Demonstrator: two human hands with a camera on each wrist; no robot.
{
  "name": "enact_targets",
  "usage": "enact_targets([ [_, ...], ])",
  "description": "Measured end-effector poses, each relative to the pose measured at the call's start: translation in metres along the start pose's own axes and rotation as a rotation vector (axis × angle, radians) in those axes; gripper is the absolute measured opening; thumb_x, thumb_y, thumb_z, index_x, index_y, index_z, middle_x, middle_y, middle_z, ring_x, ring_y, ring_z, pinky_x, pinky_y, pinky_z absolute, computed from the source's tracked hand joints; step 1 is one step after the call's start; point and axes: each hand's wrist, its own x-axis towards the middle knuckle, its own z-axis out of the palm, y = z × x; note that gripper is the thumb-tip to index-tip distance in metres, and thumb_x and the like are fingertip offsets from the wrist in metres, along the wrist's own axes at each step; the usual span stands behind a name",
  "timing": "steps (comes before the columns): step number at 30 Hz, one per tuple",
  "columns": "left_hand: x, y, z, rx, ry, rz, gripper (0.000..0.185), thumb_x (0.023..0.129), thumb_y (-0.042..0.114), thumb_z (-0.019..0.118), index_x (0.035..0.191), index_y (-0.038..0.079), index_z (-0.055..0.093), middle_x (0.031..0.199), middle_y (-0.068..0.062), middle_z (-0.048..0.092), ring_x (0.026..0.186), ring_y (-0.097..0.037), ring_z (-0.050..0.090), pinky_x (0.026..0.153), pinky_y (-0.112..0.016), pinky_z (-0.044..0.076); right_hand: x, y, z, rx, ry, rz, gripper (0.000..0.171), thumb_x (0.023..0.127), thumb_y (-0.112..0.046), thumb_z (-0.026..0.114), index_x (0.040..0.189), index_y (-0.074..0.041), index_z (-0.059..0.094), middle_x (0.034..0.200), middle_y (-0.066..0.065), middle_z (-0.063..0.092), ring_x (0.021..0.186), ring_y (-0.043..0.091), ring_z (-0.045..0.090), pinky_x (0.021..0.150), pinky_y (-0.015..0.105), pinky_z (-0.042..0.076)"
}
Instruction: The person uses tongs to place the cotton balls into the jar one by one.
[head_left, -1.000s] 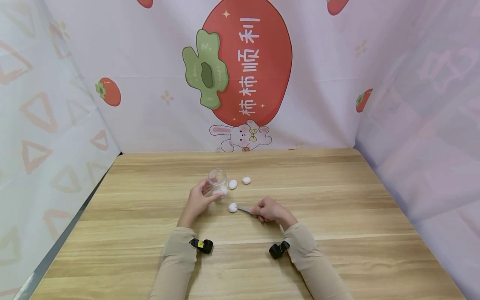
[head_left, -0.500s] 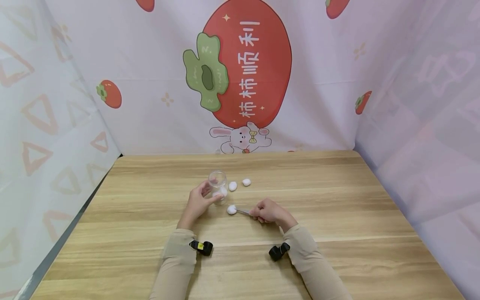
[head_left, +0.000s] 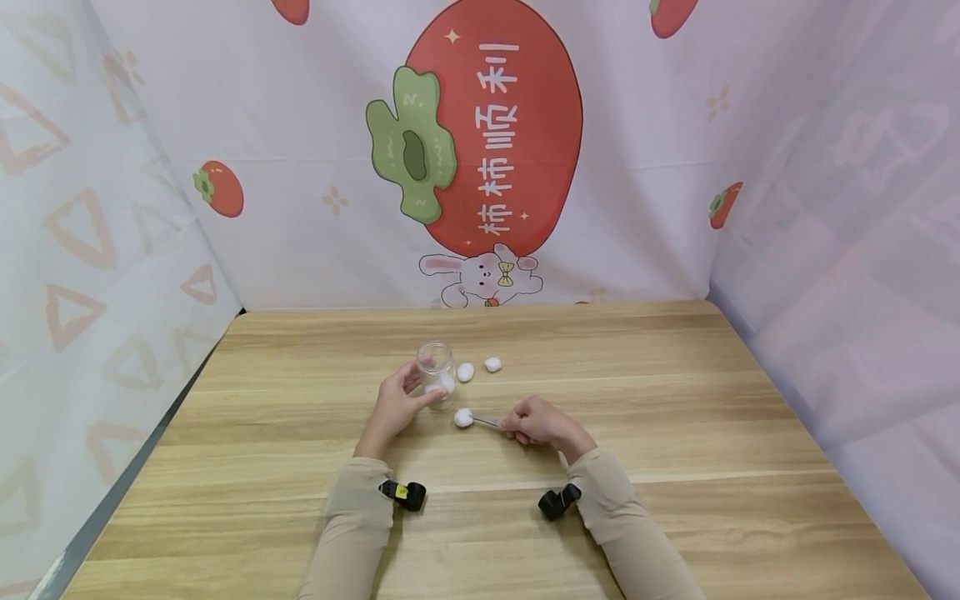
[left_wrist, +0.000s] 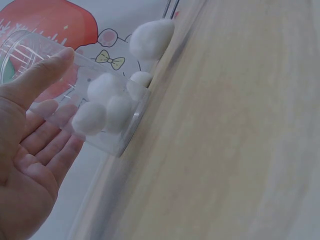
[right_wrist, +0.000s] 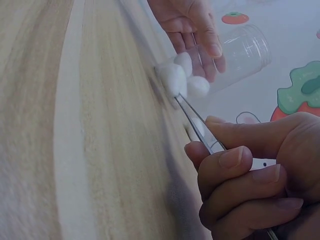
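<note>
A clear, open-topped jar (head_left: 436, 357) stands upright on the table with several white cotton balls (left_wrist: 91, 119) at its bottom. My left hand (head_left: 395, 407) holds it from the side, thumb on the near wall and fingers behind. My right hand (head_left: 542, 421) pinches metal tweezers (right_wrist: 200, 129) between thumb and fingers. At the tweezers' tips is one cotton ball (head_left: 464, 418), low over the table, just to the near right of the jar. Its far side is hidden in the right wrist view.
Two loose cotton balls lie on the wooden table (head_left: 637, 375) right of the jar, one close beside it (head_left: 466, 372) and another farther right (head_left: 492, 364). A printed cloth (head_left: 637, 225) hangs behind the table's back edge.
The tweezers have turned a little and look thinner than a second ago, and the cotton ball at their tips has shifted very slightly left. The left hand and jar have stayed in place.
</note>
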Motion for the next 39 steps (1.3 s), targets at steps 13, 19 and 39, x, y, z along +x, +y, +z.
enact_targets([
  [13,-0.001,0.002,0.001,-0.002,0.004,0.003,0.073,0.077,0.016,0.081,0.139,-0.002,0.046,0.138,-0.027,0.053,0.129,-0.039,0.054,0.112,-0.040,0.047,-0.004,-0.002,-0.009,0.000,0.005,-0.034,0.030,0.094,-0.018,0.060,0.071,0.000,0.061,0.049,-0.005,0.044,0.044,0.006,0.031,0.041,0.015,0.024],
  [19,0.000,0.002,0.001,-0.011,0.006,0.010,0.073,0.077,0.017,0.081,0.138,-0.002,0.046,0.138,-0.027,0.053,0.129,-0.039,0.054,0.112,-0.040,0.047,-0.009,-0.007,-0.013,0.020,0.003,-0.030,0.030,0.095,-0.017,0.059,0.068,-0.003,0.056,0.051,-0.005,0.045,0.046,0.006,0.032,0.042,0.016,0.023],
  [39,-0.003,0.002,0.001,-0.003,0.011,0.004,0.075,0.077,0.017,0.081,0.140,-0.003,0.045,0.136,-0.029,0.054,0.128,-0.039,0.055,0.111,-0.040,0.048,-0.017,-0.015,-0.017,0.018,0.051,-0.074,0.027,0.094,-0.014,0.059,0.080,0.008,0.062,0.054,-0.004,0.045,0.050,0.007,0.036,0.044,0.015,0.024],
])
